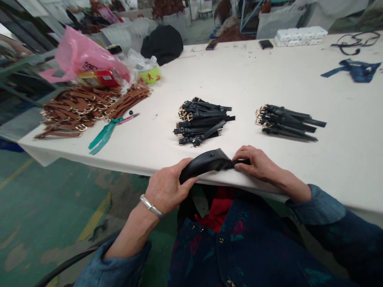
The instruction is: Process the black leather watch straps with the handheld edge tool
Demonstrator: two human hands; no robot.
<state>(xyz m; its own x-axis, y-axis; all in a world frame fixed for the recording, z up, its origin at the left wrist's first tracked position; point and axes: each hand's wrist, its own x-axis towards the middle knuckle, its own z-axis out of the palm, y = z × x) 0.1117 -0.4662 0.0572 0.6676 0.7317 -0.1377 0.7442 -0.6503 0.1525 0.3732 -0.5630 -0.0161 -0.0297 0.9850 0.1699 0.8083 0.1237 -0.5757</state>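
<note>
At the table's front edge my left hand (pixel 170 184) is wrapped round a wide, curved black leather-like piece (pixel 206 162). Its exact kind is unclear. My right hand (pixel 257 162) pinches a narrow black strap (pixel 243 162) at the right end of that piece; the fingers partly hide where the two meet. Just beyond my hands lies a pile of short black buckle straps (pixel 206 119) with gold-coloured buckles. A smaller bunch of similar buckle straps (pixel 290 121) rests farther right.
Brown buckle straps (pixel 77 107) are heaped at the left, near small scissors (pixel 128 118) with teal cloth tied on. Behind them sit a pink plastic bag (pixel 86 54) and a black cap-like item (pixel 163 44). White packs (pixel 301 36) and blue cloth (pixel 359 71) lie far right.
</note>
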